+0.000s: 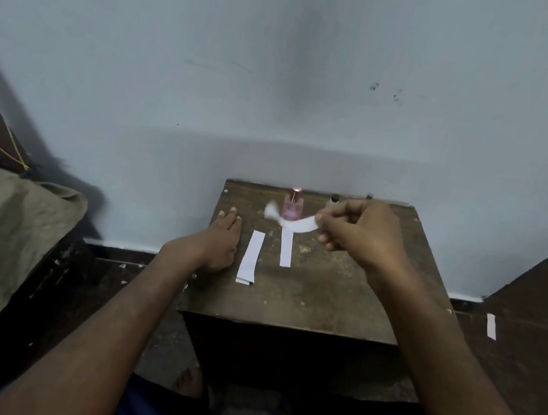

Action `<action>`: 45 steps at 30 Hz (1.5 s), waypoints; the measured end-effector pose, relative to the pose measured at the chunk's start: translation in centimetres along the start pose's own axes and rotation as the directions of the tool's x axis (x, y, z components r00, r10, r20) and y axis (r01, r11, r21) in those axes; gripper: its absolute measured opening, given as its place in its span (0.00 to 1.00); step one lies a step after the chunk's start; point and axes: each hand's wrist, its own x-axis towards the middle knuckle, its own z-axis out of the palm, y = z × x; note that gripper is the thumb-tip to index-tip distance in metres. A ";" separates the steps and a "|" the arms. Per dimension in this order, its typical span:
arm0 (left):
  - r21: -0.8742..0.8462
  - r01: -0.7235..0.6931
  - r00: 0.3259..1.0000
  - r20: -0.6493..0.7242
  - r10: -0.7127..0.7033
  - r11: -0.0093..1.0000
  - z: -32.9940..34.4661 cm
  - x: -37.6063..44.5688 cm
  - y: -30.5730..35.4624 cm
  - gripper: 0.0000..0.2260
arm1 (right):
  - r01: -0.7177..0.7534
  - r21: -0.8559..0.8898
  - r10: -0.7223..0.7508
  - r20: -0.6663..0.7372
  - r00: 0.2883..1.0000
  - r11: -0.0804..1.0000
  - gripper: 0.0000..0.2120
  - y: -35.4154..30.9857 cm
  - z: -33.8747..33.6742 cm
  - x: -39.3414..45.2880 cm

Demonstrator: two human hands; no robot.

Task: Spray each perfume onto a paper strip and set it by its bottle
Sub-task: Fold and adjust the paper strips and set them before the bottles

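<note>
Head view: a paper strip held over a small wooden table, with perfume bottles at its far edge.

The right hand pinches one end of a blurred paper strip, whose long axis runs left-right in front of the pink perfume bottle. The left hand lies flat on the table, fingers straight. Two flat strips lie with long axes running near to far; the right one is just near the pink bottle. A smaller dark-capped bottle stands right of the pink one.

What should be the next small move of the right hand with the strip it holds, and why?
Probably lower the blurred strip, pinched by the right hand, onto the table beside the pink bottle. It hangs in the air before that bottle, while two other strips already lie flat.
</note>
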 end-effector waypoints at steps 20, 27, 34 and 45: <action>-0.018 -0.002 1.000 0.000 0.002 1.000 0.0 0.1 -0.2 0.31 | 0.088 0.214 -0.113 0.106 0.988 0.973 0.04 -1.2 -0.9 0.0; -0.031 -0.010 1.000 0.006 0.010 0.999 0.0 0.3 -0.4 0.32 | 0.058 0.667 -0.207 0.146 0.968 0.743 0.08 -2.6 -1.5 -0.1; -0.035 -0.008 1.000 -0.003 0.008 0.999 0.1 0.2 -0.4 0.31 | 0.040 -0.201 -0.053 -0.060 0.997 0.979 0.02 0.4 -0.8 0.6; -0.041 -0.008 1.000 0.007 0.008 0.999 0.1 0.4 -0.4 0.32 | 0.094 0.598 -0.223 0.145 0.964 0.796 0.09 -3.2 -1.5 -0.4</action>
